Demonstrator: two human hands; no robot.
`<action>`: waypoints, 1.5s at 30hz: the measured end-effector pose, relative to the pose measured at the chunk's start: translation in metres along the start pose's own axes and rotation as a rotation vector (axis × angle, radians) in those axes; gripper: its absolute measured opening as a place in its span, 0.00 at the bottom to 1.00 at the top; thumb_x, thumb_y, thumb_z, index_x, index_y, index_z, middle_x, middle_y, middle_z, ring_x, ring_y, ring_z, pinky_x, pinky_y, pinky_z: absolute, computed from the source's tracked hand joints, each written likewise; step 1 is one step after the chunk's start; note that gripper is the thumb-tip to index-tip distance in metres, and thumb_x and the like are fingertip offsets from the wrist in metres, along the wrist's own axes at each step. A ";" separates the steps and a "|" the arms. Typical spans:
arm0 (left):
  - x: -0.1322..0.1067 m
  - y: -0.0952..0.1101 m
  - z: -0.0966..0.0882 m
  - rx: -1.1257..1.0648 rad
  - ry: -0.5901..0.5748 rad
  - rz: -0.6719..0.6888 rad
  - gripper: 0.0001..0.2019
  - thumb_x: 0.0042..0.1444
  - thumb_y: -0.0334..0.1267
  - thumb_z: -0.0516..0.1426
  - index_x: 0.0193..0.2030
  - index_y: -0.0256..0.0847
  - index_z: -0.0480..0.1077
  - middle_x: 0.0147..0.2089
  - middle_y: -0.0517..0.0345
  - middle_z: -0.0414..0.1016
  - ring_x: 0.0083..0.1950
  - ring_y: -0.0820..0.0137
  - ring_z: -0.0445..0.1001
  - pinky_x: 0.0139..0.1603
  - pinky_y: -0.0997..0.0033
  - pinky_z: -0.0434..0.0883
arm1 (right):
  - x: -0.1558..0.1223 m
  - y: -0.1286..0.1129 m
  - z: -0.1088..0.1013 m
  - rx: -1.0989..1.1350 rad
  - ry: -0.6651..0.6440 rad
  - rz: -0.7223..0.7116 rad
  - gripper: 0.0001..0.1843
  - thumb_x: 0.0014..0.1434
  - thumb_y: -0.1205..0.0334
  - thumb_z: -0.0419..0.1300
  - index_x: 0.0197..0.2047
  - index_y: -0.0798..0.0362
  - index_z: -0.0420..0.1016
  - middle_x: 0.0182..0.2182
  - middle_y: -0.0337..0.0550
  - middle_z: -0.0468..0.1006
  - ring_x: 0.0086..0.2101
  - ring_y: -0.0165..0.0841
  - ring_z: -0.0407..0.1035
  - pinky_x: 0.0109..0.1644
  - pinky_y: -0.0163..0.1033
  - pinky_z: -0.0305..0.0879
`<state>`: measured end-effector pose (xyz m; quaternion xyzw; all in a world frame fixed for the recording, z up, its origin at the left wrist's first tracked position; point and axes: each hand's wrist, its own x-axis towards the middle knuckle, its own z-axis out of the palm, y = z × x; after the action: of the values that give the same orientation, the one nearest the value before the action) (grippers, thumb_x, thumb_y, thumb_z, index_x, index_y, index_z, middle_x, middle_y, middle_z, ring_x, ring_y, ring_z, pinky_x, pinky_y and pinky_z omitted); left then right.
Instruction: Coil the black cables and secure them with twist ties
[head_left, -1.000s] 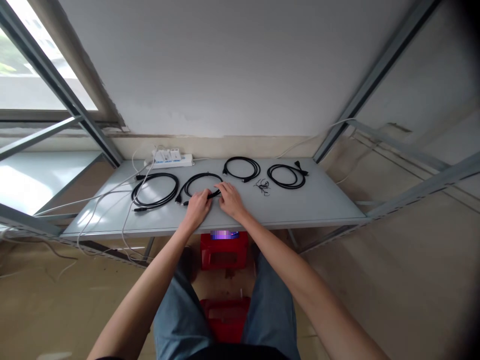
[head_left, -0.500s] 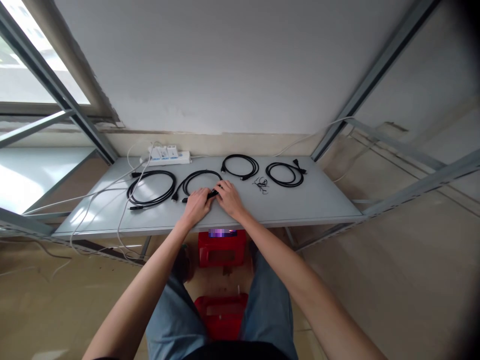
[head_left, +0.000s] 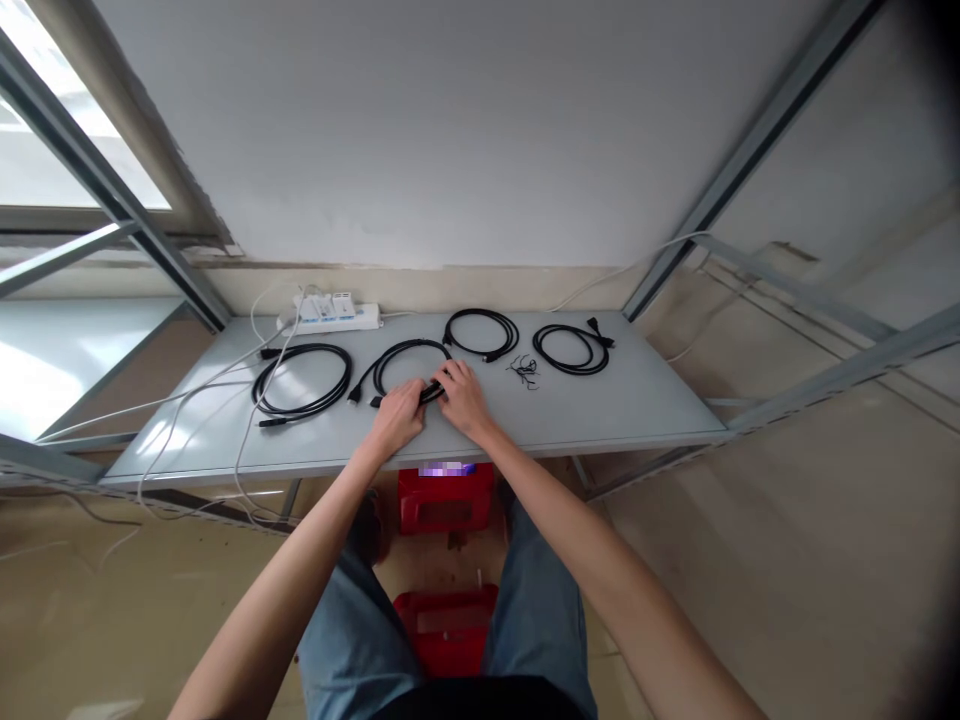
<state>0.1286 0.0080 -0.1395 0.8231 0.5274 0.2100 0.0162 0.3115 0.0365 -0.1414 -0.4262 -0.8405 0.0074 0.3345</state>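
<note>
A grey shelf (head_left: 630, 400) carries several coiled black cables. Both my hands rest on the near side of the second coil from the left (head_left: 397, 353). My left hand (head_left: 399, 413) is closed on the cable's near strand. My right hand (head_left: 462, 394) pinches the same strand just to the right, fingertips almost meeting the left hand's. Another coil (head_left: 303, 377) lies left of my hands. Two smaller coils (head_left: 482, 331) (head_left: 571, 349) lie behind and to the right. A little heap of black twist ties (head_left: 524, 371) sits right of my right hand.
A white power strip (head_left: 330, 314) lies at the back left of the shelf, with white cords (head_left: 196, 385) trailing over the left edge. Slanted metal uprights (head_left: 112, 180) (head_left: 739, 150) frame the shelf. A red stool (head_left: 445, 497) stands beneath, between my knees.
My hands have drawn closer together on the cable's near strand and the coil has shifted slightly. The view has drifted a little to the left.
</note>
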 end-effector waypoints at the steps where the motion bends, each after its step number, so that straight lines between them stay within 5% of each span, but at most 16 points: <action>1: 0.000 0.000 0.000 0.007 -0.002 0.000 0.10 0.63 0.26 0.53 0.48 0.42 0.67 0.46 0.48 0.78 0.50 0.55 0.77 0.49 0.60 0.70 | 0.000 0.000 0.000 0.001 0.000 -0.001 0.19 0.61 0.77 0.56 0.51 0.51 0.79 0.51 0.51 0.75 0.53 0.47 0.64 0.58 0.50 0.65; 10: -0.002 0.004 -0.001 -0.005 -0.001 0.006 0.09 0.74 0.41 0.53 0.54 0.41 0.68 0.48 0.45 0.80 0.52 0.54 0.79 0.53 0.60 0.70 | 0.001 0.000 -0.001 -0.026 -0.048 0.020 0.26 0.58 0.83 0.52 0.53 0.53 0.78 0.51 0.52 0.75 0.53 0.48 0.64 0.57 0.50 0.65; 21: -0.002 0.007 -0.007 -0.069 -0.021 -0.035 0.15 0.74 0.51 0.55 0.53 0.43 0.72 0.49 0.47 0.82 0.51 0.55 0.81 0.51 0.63 0.71 | 0.000 0.006 0.005 0.061 -0.027 0.025 0.28 0.55 0.82 0.53 0.54 0.53 0.78 0.52 0.52 0.75 0.55 0.47 0.65 0.60 0.51 0.68; 33: -0.002 0.007 -0.006 -0.026 -0.049 -0.058 0.15 0.75 0.48 0.52 0.57 0.41 0.71 0.49 0.44 0.83 0.52 0.53 0.82 0.51 0.62 0.72 | -0.003 0.009 0.010 0.149 -0.086 -0.011 0.41 0.51 0.85 0.50 0.66 0.50 0.71 0.59 0.51 0.70 0.59 0.42 0.65 0.64 0.49 0.68; 45: 0.001 0.012 -0.011 0.002 -0.068 -0.105 0.15 0.77 0.45 0.47 0.56 0.41 0.70 0.47 0.44 0.83 0.49 0.55 0.83 0.47 0.65 0.71 | -0.002 0.004 0.006 0.142 -0.024 0.026 0.39 0.53 0.84 0.49 0.65 0.51 0.73 0.62 0.52 0.72 0.61 0.42 0.68 0.66 0.49 0.69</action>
<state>0.1356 0.0015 -0.1261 0.8010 0.5692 0.1801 0.0446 0.3117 0.0397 -0.1487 -0.4122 -0.8361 0.0767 0.3537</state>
